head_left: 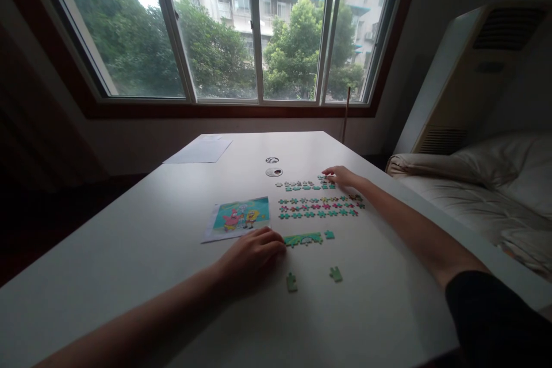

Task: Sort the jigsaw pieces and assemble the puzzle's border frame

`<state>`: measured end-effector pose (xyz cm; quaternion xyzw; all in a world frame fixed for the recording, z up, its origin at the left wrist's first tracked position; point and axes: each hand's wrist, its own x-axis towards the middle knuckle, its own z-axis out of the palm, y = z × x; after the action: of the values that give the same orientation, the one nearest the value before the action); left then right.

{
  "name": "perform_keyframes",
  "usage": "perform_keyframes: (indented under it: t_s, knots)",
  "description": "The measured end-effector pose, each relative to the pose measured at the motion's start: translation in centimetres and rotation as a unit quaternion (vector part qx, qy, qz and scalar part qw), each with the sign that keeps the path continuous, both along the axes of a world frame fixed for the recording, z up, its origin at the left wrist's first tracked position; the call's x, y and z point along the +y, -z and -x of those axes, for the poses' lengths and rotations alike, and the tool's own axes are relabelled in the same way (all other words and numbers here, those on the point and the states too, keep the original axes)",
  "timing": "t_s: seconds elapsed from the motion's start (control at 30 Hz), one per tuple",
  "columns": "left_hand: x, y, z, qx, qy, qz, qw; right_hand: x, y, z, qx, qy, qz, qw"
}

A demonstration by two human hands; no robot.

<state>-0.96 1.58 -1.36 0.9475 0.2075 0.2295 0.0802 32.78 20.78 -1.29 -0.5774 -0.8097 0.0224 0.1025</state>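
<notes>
My left hand (256,252) rests on the table with fingers curled over the left end of a joined green puzzle strip (304,239); its fingertips are partly hidden. At the far right end of the loose pieces, my right hand (341,176) has its fingertips closed at a small puzzle piece (321,177). A single teal piece (329,234) lies just right of the strip, apart from it. Nearer me are two separate green pieces, one on the left (292,282) and another on the right (335,274). Several rows of loose puzzle pieces (317,207) stretch between the hands.
A cartoon picture sheet (241,215) lies beyond my left hand. Two round discs (273,172) sit farther back, and white paper (198,149) is at the table's far left. The white table (142,253) stands before a window; a sofa (474,184) is at right.
</notes>
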Motion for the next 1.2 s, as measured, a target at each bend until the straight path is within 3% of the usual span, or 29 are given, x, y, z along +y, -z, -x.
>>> perform_keyframes:
  t_s: [0.3,0.57,0.7,0.87,1.03,1.2]
  knots:
    - [0.5,0.6,0.6,0.007,0.0,0.008,1.0,2.2,0.4,1.0,-0.032,0.007,0.019,0.999]
    - [0.3,0.3,0.6,0.001,0.003,0.001,1.0,0.9,-0.3,1.3,-0.009,0.007,0.0,1.0]
    - [0.3,0.5,0.6,0.001,-0.002,-0.001,1.0,-1.6,-1.3,1.6,0.04,-0.023,-0.009,0.999]
    - [0.3,0.6,0.8,0.0,-0.006,-0.001,1.0,-6.9,-1.4,3.0,0.128,-0.081,0.025,0.988]
    - [0.2,0.8,0.6,-0.002,-0.003,-0.002,1.0,-12.8,-0.6,4.0,0.359,-0.094,0.195,0.908]
    - [0.1,1.0,0.2,-0.001,-0.008,-0.001,1.0,-15.6,-0.8,3.6,0.417,-0.064,0.227,0.878]
